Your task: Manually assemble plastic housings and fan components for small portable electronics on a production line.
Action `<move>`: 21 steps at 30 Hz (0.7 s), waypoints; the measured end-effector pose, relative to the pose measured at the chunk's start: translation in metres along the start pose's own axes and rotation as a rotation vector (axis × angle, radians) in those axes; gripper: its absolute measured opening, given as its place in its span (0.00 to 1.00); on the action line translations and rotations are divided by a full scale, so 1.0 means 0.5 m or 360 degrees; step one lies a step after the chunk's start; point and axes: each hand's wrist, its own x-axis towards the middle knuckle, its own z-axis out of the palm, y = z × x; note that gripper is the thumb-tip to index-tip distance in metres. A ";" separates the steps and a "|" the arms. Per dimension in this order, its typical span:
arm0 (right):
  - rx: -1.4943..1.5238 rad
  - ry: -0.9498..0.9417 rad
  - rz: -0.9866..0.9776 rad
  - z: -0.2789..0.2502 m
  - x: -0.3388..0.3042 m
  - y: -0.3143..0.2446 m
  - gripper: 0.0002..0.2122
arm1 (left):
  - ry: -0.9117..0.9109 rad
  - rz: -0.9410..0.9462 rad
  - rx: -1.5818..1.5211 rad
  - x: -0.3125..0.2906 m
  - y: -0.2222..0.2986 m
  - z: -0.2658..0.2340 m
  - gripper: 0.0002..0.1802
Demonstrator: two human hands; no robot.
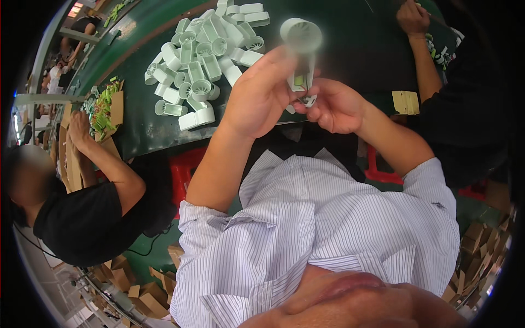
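My left hand (261, 93) is closed around a pale green plastic cylinder part (301, 39) with a round finned end, held up close above the table edge. My right hand (334, 106) grips the lower end of the same part, where a small green and white piece (299, 82) shows between the fingers. Both hands meet just in front of my striped shirt. A heap of several more pale green cylinder parts (203, 60) lies on the dark green table (350, 44) to the left of my hands.
A person in black on my left reaches to a cardboard box of green pieces (104, 109). Another person's hand (413, 19) and arm work at the far right. Small cardboard pieces (406, 102) sit by the table edge; cardboard scraps (142, 298) litter the floor.
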 end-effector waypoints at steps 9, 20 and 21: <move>-0.1338 0.0555 -0.0809 0.041 0.008 -0.013 0.18 | 0.0106 0.0228 -0.0125 0.010 -0.021 -0.112 0.26; -0.1755 0.0481 -0.1771 0.039 0.054 0.012 0.16 | 0.0134 0.0316 -0.0184 0.027 -0.053 -0.146 0.25; -0.1654 0.0438 -0.1827 0.024 0.064 0.014 0.17 | 0.0155 0.0352 -0.0144 0.027 -0.054 -0.145 0.26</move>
